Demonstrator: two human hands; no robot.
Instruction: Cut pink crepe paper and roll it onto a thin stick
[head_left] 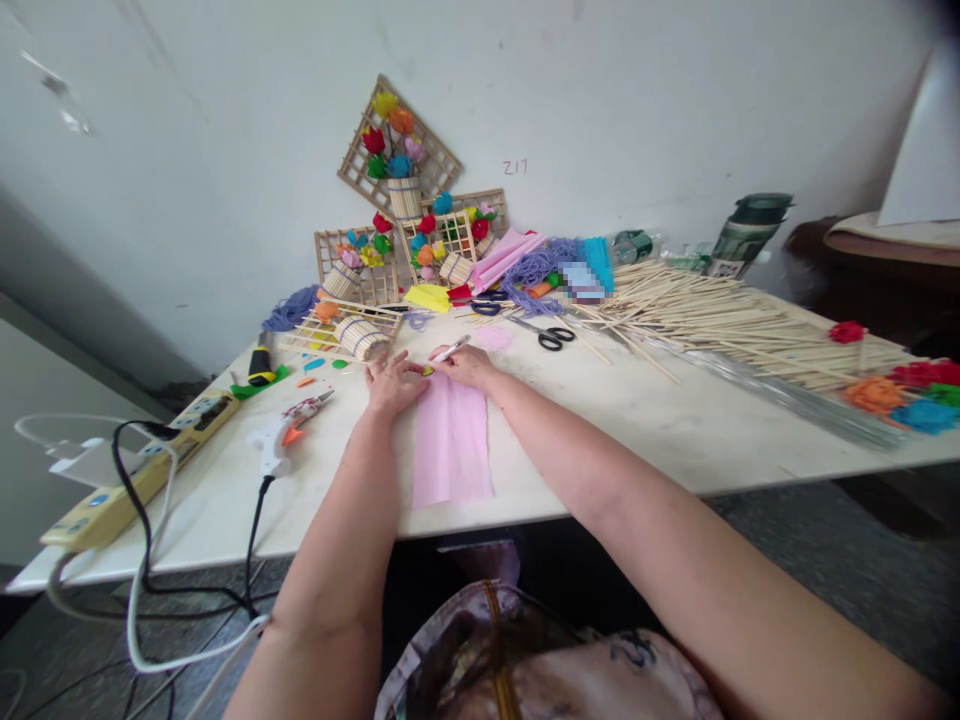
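A strip of pink crepe paper (451,445) lies flat on the table in front of me, running toward the near edge. My right hand (469,366) is closed around a white pen (452,348), its tip side toward the paper's far left corner. There, a small yellow-green piece (427,370) rests on the paper. My left hand (394,384) lies at that corner with its fingers spread, fingertips at the small piece. Whether the pen tip touches the paper is too small to tell.
To the left are a glue gun (277,440), pliers (307,405), a utility knife (260,362) and a power strip (142,470) with cables. Scissors (553,338), wooden sticks (697,315), purple yarn (544,262) and a bottle (750,232) are to the right. Flower lattices (356,262) lean on the wall.
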